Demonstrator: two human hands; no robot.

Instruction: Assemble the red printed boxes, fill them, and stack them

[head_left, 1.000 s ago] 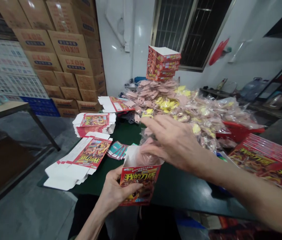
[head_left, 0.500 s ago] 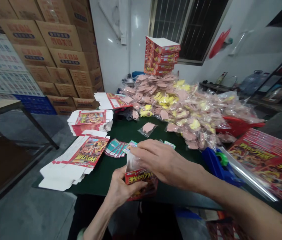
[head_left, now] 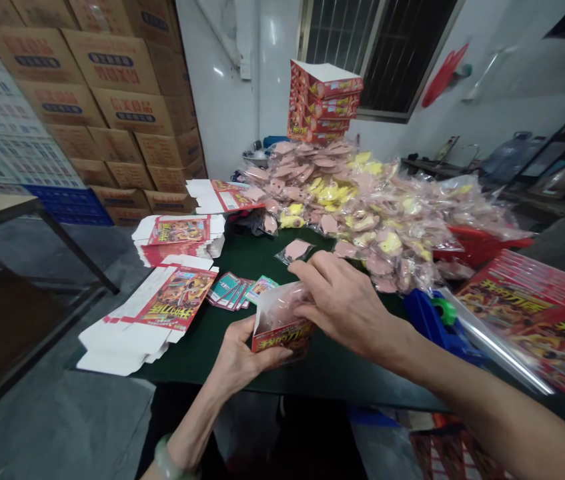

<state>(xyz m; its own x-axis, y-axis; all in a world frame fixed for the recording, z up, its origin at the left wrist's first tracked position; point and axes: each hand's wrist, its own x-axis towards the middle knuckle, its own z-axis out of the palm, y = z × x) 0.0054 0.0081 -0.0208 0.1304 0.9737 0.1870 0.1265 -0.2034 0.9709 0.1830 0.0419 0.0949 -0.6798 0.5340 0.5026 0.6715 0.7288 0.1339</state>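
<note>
My left hand (head_left: 240, 356) grips a small red printed box (head_left: 278, 327) from below, its open top tilted toward me over the near edge of the green table (head_left: 342, 370). My right hand (head_left: 342, 301) is at the box's mouth, fingers curled on clear packets with pink contents that fill the opening. A fan of teal cards (head_left: 235, 291) lies just behind the box. One loose pink packet (head_left: 295, 251) lies beyond my right hand.
A big heap of pink and yellow packets (head_left: 367, 207) covers the table's far half. Flat unfolded boxes (head_left: 157, 310) lie in stacks at left, finished red boxes (head_left: 537, 317) at right and a tower (head_left: 323, 103) behind. A blue tape dispenser (head_left: 435, 320) sits right. Cardboard cartons (head_left: 112, 100) line the wall.
My right hand drew back from the heap to the box and now presses packets into its mouth. The box has tipped so its open top faces me more.
</note>
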